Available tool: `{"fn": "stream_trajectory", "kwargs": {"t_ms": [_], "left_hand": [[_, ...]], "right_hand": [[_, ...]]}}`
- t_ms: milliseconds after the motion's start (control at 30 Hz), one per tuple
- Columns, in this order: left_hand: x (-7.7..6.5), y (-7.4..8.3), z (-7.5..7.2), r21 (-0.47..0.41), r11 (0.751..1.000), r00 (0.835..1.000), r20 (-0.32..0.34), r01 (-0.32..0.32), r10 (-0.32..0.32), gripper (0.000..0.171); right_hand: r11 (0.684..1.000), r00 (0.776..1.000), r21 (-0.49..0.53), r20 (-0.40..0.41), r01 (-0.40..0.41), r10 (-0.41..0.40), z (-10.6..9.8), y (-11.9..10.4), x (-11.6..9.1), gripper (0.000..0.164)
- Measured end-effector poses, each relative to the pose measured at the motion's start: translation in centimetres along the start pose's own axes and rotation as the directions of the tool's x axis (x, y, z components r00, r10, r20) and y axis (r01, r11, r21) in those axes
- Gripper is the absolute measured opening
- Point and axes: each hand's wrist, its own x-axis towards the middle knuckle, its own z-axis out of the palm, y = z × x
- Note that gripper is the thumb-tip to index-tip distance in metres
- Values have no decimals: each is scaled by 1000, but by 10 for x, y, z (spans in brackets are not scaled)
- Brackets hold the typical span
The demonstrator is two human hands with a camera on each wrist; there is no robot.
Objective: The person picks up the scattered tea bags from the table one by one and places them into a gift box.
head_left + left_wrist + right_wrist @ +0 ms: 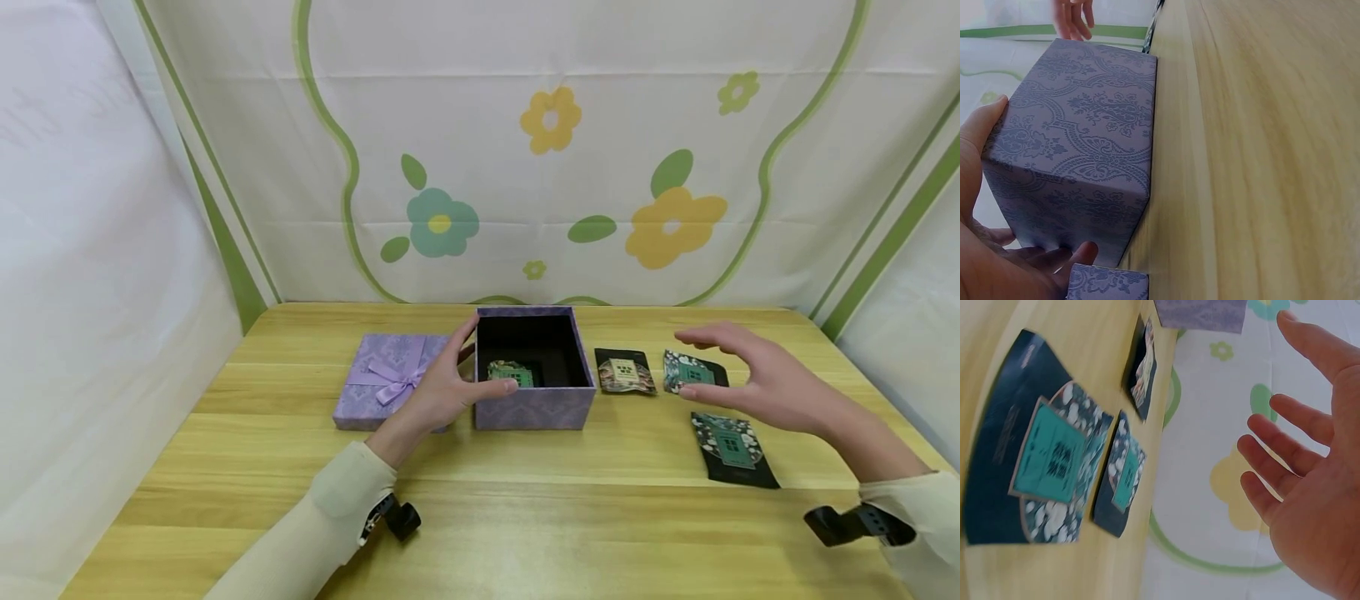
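An open purple patterned gift box (534,410) stands on the table with a green-labelled packet (512,374) inside its black interior. My left hand (442,387) holds the box at its left front corner, the thumb along the front rim and the fingers against the left side. My right hand (757,379) hovers at the right, thumb and fingers spread and nothing between them. Below it lie a dark packet with a green label (693,374) and, nearer the front, a similar packet (735,450). A packet with a cream label (626,372) lies right beside the box.
The purple box lid (375,372) with a ribbon bow lies left of the box, partly behind my left hand. A white cloth (465,108) printed with flowers rises behind the wooden table (525,517), and pale cloth hangs at both sides.
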Motion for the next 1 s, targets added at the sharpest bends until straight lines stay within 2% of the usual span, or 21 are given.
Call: {"fn": "stream_trajectory", "kwargs": {"t_ms": [300, 667, 1000], "left_hand": [[0, 0, 0, -2, 1000, 1000, 1, 2, -2, 114], [-1, 0, -1, 0, 1000, 1000, 0, 3, -3, 114], [-2, 1, 0, -1, 1000, 1000, 3, 5, -5, 114]], "right_hand": [[998, 999, 23, -5, -54, 54, 2, 23, -20, 73], [991, 988, -5, 78, -137, 137, 12, 43, -38, 79], [989, 981, -46, 129, -142, 147, 23, 59, -51, 83]]}}
